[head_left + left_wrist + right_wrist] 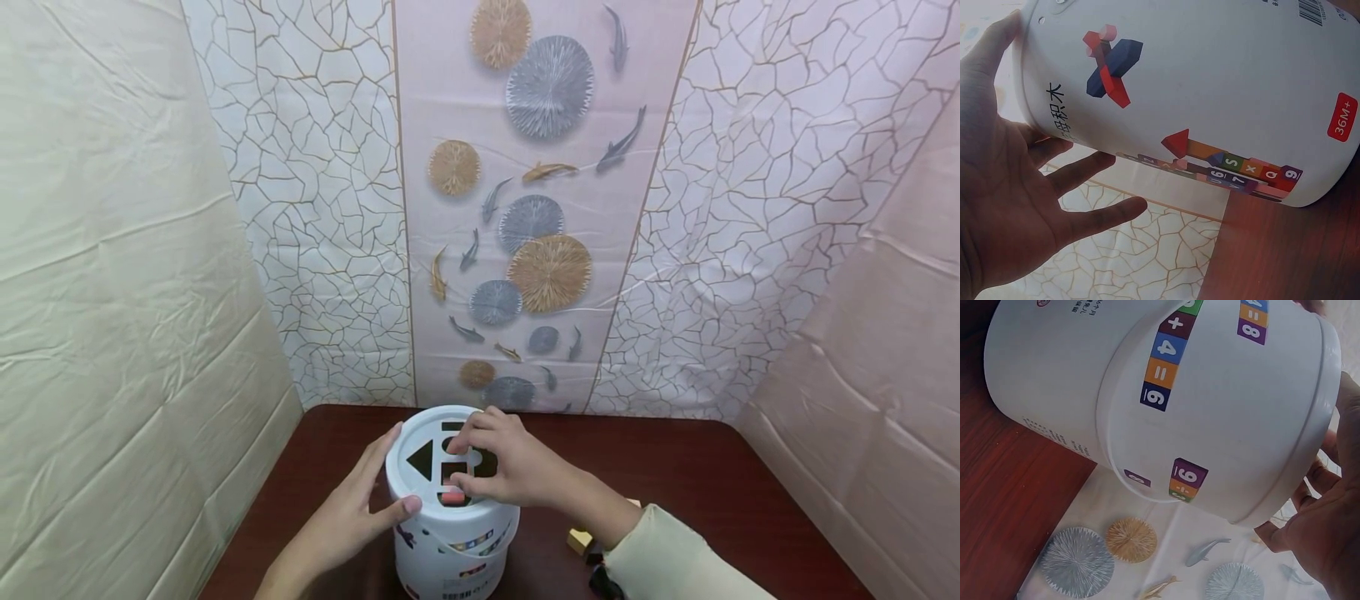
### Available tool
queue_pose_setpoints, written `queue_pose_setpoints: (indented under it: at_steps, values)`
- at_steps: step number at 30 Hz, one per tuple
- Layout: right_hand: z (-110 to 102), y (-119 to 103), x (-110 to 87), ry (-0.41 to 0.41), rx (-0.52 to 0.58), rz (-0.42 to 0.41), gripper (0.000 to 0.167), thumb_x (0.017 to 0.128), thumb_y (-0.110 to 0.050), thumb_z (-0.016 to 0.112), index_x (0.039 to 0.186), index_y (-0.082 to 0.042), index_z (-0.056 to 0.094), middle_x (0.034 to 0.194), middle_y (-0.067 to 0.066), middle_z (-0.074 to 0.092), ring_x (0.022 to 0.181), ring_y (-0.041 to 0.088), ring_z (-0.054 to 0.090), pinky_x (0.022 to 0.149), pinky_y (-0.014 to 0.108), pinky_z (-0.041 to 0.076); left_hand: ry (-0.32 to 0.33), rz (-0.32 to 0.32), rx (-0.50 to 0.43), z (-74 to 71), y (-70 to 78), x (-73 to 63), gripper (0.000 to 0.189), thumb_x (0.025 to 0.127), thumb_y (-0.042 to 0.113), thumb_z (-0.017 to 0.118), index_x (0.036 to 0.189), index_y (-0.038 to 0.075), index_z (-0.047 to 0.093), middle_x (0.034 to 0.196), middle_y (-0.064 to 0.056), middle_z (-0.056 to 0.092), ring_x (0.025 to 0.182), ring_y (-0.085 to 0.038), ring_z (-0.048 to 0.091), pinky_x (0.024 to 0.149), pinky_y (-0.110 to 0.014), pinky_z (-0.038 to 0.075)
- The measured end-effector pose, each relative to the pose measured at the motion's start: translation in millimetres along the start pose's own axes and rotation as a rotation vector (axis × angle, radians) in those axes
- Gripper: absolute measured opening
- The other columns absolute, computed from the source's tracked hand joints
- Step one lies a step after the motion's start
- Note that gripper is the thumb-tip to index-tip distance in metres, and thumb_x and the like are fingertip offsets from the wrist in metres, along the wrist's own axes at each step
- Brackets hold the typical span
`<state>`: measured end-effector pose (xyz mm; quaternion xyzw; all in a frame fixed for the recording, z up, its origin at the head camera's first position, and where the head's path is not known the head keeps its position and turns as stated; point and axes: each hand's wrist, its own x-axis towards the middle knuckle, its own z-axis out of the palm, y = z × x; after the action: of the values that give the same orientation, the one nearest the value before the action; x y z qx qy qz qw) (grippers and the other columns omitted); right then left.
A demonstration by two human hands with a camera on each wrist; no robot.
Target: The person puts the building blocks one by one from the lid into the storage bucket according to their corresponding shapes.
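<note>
A white lidded bucket [453, 546] stands on the table, its lid [402, 479] cut with several shaped holes. My left hand [341, 521] rests against the lid's left side, thumb on the near rim; in the left wrist view its other fingers are spread and nearly straight beside the bucket. Above the lid's right half is my right hand [510, 458], with a gap between bent fingers and thumb. A pinkish-red block [453, 498] shows in the nearest hole, just below the right thumb. The right wrist view shows the right fingers at the lid edge, but the block is hidden there.
Yellow blocks [580, 541] and a black object [604, 583] lie on the dark red table [675, 467] beside the right forearm, partly hidden by the sleeve. Patterned cloth [495, 208] hangs behind the table, with plain cloth at both sides.
</note>
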<state>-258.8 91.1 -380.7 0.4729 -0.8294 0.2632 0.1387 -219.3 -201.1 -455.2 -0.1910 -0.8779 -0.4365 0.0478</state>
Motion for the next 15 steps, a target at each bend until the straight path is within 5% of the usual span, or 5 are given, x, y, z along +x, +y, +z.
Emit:
queue_pose_setpoints:
  at_steps: [15]
  values:
    - [-6.4, 0.3, -6.0, 0.029, -0.007, 0.002, 0.024, 0.095, -0.027, 0.087, 0.116, -0.016, 0.081, 0.113, -0.004, 0.072, 0.104, 0.007, 0.053, 0.092, 0.030, 0.041, 0.008, 0.014, 0.007, -0.7, 1.2, -0.1, 0.100, 0.100, 0.050, 0.079, 0.175, 0.048, 0.014, 0.182, -0.003, 0.029, 0.162, -0.042, 0.040, 0.116, -0.079, 0.046]
